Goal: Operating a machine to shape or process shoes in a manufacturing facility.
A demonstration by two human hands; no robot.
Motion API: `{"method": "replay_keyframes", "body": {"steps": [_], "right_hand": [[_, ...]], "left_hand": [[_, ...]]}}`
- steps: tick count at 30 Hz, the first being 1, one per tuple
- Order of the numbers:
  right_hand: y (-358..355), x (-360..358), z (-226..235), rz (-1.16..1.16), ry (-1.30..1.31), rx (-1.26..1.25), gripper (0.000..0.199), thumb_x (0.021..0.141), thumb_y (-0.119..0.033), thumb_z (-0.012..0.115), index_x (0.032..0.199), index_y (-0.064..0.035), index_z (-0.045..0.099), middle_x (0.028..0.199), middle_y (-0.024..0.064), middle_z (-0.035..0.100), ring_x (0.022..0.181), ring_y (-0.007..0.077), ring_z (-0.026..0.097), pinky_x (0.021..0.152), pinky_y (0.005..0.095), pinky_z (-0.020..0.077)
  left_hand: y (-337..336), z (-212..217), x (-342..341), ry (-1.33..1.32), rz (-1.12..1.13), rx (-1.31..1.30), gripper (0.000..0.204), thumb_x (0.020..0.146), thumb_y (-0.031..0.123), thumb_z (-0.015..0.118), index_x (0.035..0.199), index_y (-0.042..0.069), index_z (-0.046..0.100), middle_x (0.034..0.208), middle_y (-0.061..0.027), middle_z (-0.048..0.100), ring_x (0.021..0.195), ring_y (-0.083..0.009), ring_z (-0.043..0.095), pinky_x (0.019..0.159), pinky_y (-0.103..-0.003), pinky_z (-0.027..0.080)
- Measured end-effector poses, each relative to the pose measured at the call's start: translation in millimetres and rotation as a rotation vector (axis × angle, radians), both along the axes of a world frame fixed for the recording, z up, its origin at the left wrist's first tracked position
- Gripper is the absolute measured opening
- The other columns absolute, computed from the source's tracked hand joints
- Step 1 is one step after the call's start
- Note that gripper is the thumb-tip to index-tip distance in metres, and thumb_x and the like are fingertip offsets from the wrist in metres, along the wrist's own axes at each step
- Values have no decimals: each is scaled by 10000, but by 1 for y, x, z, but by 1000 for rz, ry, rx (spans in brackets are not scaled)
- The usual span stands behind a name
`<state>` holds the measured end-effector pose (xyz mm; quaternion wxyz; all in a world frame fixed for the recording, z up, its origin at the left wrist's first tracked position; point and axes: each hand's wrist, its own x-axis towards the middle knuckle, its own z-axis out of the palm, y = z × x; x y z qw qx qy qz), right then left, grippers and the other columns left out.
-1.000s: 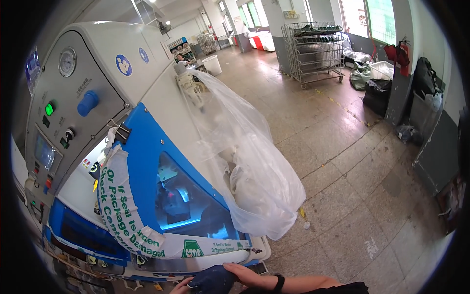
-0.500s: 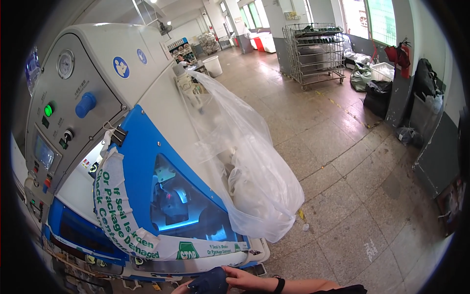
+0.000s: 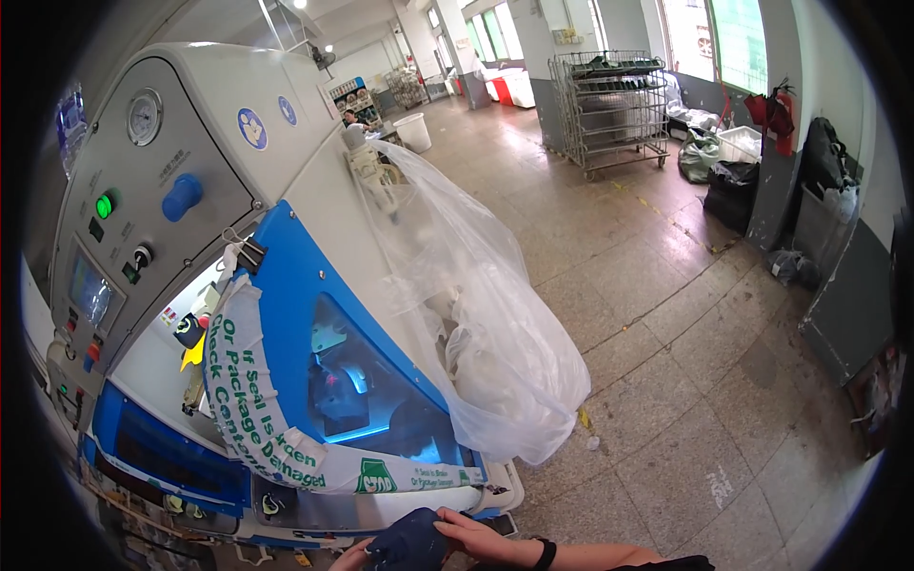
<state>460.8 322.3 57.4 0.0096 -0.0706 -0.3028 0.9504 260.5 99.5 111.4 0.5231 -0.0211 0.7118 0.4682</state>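
Near edge, bottom centre: I see both my hands on a dark blue cloth (image 3: pixel 411 544), right at the foot of the machine (image 3: pixel 286 285).
Right hand (image 3: pixel 481 536): it lies over the top right of the cloth, fingers curled onto it and pinching the fabric; a black wristband (image 3: pixel 544 553) sits on the wrist, and the forearm runs off to the right along the lower edge.
Left hand (image 3: pixel 352 557): only a sliver shows at the lower edge, touching the left side of the cloth; I cannot tell whether it grips or just rests there.
Cloth: bunched between the two hands, just below the machine's white front lip, near the blue window (image 3: pixel 371 390).
Machine: big white and blue body filling the left half; a green-printed white tape (image 3: pixel 249 400) curves round the window's left and lower rim.
Panel: on the far left face, a round gauge (image 3: pixel 144 116), a lit green button (image 3: pixel 105 205) and a blue knob (image 3: pixel 181 196).
Plastic bag (image 3: pixel 476 314): clear film hanging down the machine's right side, its bottom close to the tiled floor (image 3: pixel 685 381).
Far right: a wire cart (image 3: pixel 614 105) stands well apart, with dark bags (image 3: pixel 733 190) by the wall.
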Motion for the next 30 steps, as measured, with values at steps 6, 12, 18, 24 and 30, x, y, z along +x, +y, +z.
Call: {"method": "replay_keyframes", "body": {"steps": [6,12,18,24,30], "right_hand": [[-16,-15,-3,-226,-130,323,410,1052,-324,474,1332,-25,460,1143,39,560,1022,111,528,907,266,444],[-34,-42,8,-382,-73,559,439,1037,-294,516,1358,0,460,1198,95,590,1096,155,545,961,297,444],[-41,-88,44,-471,-245,840,379,995,-283,585,1273,-26,566,1128,130,661,1019,189,624,901,312,495],[-39,-155,91,-802,-75,1174,510,959,-167,604,1398,16,421,1385,215,484,1295,331,478,1098,380,358],[-41,-201,131,-938,18,1748,529,872,-116,661,1363,0,500,1410,186,486,1291,382,477,1083,462,383]], "left_hand": [[-7,-2,-15,-110,-95,258,529,895,145,659,1399,76,514,1204,-89,642,1060,-236,625,845,-398,535],[-24,-9,-39,-86,-183,350,608,885,122,691,1437,43,449,1242,-97,624,1049,-226,630,838,-385,545],[-40,-24,-85,-123,-414,412,609,865,44,723,1418,42,469,1331,-65,587,1192,-193,576,1021,-369,463],[-14,-22,-123,-190,-299,735,535,928,26,627,1423,16,425,1361,-117,554,1234,-234,565,1042,-396,470],[55,-4,-161,-312,-84,1014,455,1046,130,461,1478,78,326,1429,-107,482,1269,-251,537,1015,-412,478]]}}
